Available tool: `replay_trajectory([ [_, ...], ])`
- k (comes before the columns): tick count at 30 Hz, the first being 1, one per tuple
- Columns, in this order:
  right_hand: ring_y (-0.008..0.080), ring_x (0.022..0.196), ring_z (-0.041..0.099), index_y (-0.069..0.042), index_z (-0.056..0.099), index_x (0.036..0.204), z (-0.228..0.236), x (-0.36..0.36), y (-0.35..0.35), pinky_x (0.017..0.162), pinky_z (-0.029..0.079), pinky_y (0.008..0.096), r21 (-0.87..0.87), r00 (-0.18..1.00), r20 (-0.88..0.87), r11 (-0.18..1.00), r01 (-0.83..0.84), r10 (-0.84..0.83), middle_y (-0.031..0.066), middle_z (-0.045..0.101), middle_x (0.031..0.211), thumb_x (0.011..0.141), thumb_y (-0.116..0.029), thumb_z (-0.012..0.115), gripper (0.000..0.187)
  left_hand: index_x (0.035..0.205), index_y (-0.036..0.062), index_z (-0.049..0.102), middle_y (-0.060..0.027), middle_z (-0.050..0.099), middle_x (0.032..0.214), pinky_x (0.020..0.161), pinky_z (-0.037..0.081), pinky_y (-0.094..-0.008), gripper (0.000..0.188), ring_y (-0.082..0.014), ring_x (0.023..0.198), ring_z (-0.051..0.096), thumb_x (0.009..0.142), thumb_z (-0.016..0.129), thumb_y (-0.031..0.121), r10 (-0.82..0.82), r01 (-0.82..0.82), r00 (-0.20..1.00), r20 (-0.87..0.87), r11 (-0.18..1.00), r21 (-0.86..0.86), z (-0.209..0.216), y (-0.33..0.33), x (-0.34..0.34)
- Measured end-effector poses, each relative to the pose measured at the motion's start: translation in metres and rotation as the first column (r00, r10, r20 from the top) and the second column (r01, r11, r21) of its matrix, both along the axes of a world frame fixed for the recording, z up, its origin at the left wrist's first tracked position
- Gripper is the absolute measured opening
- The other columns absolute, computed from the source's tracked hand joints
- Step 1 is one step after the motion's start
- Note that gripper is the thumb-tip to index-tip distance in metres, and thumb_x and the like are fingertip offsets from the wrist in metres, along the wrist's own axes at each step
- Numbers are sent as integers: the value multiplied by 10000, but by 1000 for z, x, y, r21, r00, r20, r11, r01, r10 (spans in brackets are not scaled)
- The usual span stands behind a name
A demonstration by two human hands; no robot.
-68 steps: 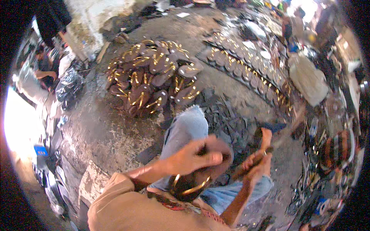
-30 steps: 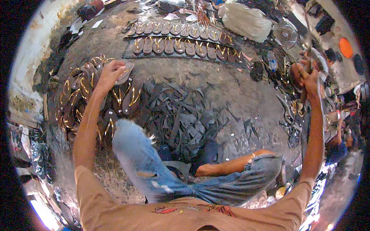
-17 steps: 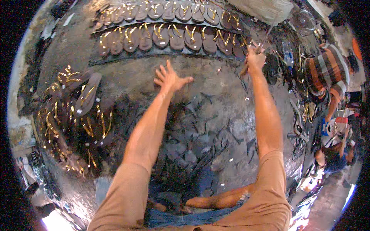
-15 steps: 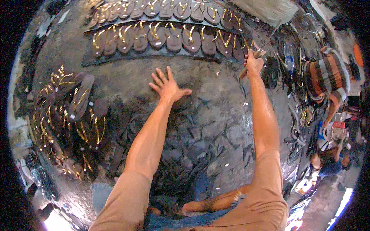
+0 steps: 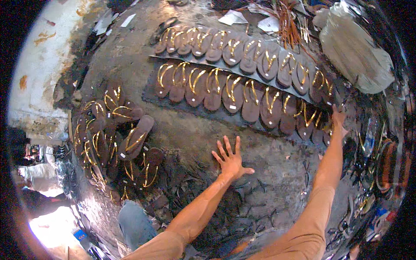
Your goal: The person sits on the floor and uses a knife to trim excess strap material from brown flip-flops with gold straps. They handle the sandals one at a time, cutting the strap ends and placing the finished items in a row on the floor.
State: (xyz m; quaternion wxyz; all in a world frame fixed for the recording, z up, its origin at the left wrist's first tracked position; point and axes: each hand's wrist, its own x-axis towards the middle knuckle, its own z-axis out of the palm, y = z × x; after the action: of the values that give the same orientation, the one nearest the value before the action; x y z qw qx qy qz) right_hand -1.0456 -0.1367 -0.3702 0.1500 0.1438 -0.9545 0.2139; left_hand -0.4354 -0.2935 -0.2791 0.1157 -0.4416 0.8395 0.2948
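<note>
My left hand (image 5: 232, 166) is spread open with nothing in it, palm down over the dark floor (image 5: 182, 130). It is below the front row of brown flip-flops (image 5: 232, 96) with gold straps. My right hand (image 5: 339, 118) reaches out at the right end of these rows, its fingers closed. A thin dark tool (image 5: 346, 100) sticks out from it, its kind too small to tell. The flip-flops lie side by side in two rows on dark strips. A heap of similar flip-flops (image 5: 138, 138) lies to the left of my left hand.
Dark scraps (image 5: 208, 203) cover the floor in front of me. A large pale plastic sack (image 5: 357, 50) lies at the far right, near reddish-brown strips (image 5: 289, 28) and white paper pieces (image 5: 233, 17). A person in a striped shirt (image 5: 387, 167) is at the right edge.
My view has swung left, so the rows, heap and both hands appear further right and lower. My left hand stays spread; my right hand still grips the tool near the row's end.
</note>
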Motion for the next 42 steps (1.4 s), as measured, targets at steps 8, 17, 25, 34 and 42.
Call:
replay_trajectory([
  [8, 205, 759, 709, 57, 670, 1122, 156, 145, -42, 629, 565, 354, -645, 713, 583, 755, 115, 389, 124, 725, 986, 829, -361, 837, 537, 1622, 167, -78, -295, -202, 1628, 1077, -25, -804, 1554, -581, 1460, -195, 509, 880, 674, 26, -24, 998, 49, 999, -28, 3, 4, 7],
  [17, 283, 747, 732, 61, 611, 1103, 226, 368, -39, 596, 621, 348, -871, 698, 329, 490, -37, 636, 126, 695, 932, 917, -86, 712, 258, 1626, 166, -4, -279, -165, 1642, 1093, -75, -780, 1484, -543, 1477, -196, 538, 823, 742, 10, -14, 999, -42, 995, -103, -15, 17, 7],
  [25, 231, 794, 713, -21, 527, 1253, 379, 610, 192, 618, 598, 345, -773, 704, 559, 582, 252, 438, 92, 662, 1014, 897, -126, 728, 423, 1416, 24, 499, -172, 665, 1231, 978, 494, -402, 646, -314, 1112, 638, 837, 749, 164, 370, -310, 526, -766, 922, 233, -75, -23, 107],
  [34, 124, 495, 490, -72, 583, 1073, 164, 676, 577, 435, 379, 295, -642, 732, 568, 353, 680, -376, 26, 608, 724, 882, -381, 762, 405, 1310, -8, 545, -200, 632, 1237, 960, 506, -444, 502, -340, 1071, 648, 856, 718, 117, 408, -573, 427, -807, 812, 108, -72, -29, 212],
  [42, 152, 507, 555, -99, 586, 1038, 33, 712, 553, 428, 441, 316, -669, 689, 689, 168, 724, -224, 43, 681, 779, 945, -354, 717, 301, 1390, 51, 494, -208, 442, 1437, 1108, 322, -546, 631, -428, 1343, 377, 899, 709, 385, 41, -221, 924, -380, 868, -444, -35, -44, 115],
])
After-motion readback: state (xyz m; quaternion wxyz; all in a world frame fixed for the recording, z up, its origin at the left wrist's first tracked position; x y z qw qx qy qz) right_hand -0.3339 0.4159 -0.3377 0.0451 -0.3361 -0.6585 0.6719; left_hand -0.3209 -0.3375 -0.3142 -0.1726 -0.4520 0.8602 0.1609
